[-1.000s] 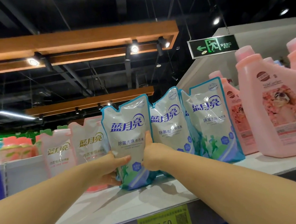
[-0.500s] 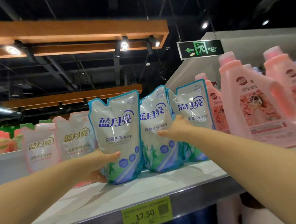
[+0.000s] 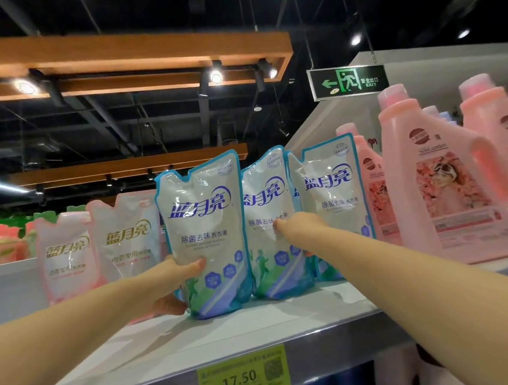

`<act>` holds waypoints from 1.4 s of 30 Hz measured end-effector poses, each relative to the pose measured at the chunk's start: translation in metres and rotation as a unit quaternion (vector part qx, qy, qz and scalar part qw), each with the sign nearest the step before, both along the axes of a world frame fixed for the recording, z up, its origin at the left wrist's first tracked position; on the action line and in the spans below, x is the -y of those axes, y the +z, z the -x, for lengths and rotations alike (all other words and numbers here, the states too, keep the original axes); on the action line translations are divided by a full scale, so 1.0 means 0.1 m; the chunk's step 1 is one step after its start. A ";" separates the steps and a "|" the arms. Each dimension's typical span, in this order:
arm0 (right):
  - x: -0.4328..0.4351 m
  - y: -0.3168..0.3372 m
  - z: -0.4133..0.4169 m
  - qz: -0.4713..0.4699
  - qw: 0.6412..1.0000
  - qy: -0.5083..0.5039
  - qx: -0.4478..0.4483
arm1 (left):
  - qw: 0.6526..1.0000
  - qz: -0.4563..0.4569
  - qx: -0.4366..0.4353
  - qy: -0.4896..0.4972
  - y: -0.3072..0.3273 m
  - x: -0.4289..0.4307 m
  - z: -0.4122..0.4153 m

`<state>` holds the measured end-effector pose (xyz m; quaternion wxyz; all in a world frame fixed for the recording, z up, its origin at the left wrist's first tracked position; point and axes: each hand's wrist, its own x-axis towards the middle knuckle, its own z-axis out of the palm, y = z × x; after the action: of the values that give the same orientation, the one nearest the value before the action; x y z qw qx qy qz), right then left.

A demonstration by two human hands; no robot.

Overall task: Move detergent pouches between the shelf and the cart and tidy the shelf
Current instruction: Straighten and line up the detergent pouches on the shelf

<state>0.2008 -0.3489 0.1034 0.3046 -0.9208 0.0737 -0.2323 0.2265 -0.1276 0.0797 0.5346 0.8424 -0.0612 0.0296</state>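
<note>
Detergent pouches [image 3: 333, 184], blue and white, stand in the middle of the frame on the grey shelf [image 3: 199, 339]. Big pink bottles [image 3: 442, 178] stand at the right. The left hand [image 3: 174, 282] grips the left blue pouch [image 3: 205, 216], thumb in front, fingers curled behind. The right hand [image 3: 300, 225] touches the middle pouch [image 3: 262, 197], fingers pressed together. A yellow price tag [image 3: 244, 378] sits at the bottom.

Left hand [image 3: 174, 282] grips lower left edge of front blue pouch [image 3: 205, 222], upright on shelf [image 3: 199, 339]. Right hand [image 3: 303, 228] touches face of second blue pouch [image 3: 262, 197]; third blue pouch [image 3: 334, 190] just right of that hand, pink bottles [image 3: 439, 179] beyond.
</note>
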 end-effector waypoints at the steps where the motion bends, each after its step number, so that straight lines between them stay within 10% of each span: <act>1: 0.00 0.00 0.00 0.002 1.000 -0.004 -0.002 | 1.000 -0.003 0.004 0.007 -0.01 0.01 0.00; 23: 0.12 -0.15 -0.17 -0.060 0.996 -0.020 0.070 | 0.992 -0.095 -0.015 0.076 -0.04 -0.01 0.04; 42: -0.63 0.90 0.13 0.252 0.913 0.046 0.317 | 0.992 -0.120 0.023 0.019 -0.03 -0.16 -0.08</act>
<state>0.1880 -0.2854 0.1932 0.0798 -0.8475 -0.1305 -0.5083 0.2343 -0.1113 0.0763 0.4279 0.9003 -0.0608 0.0512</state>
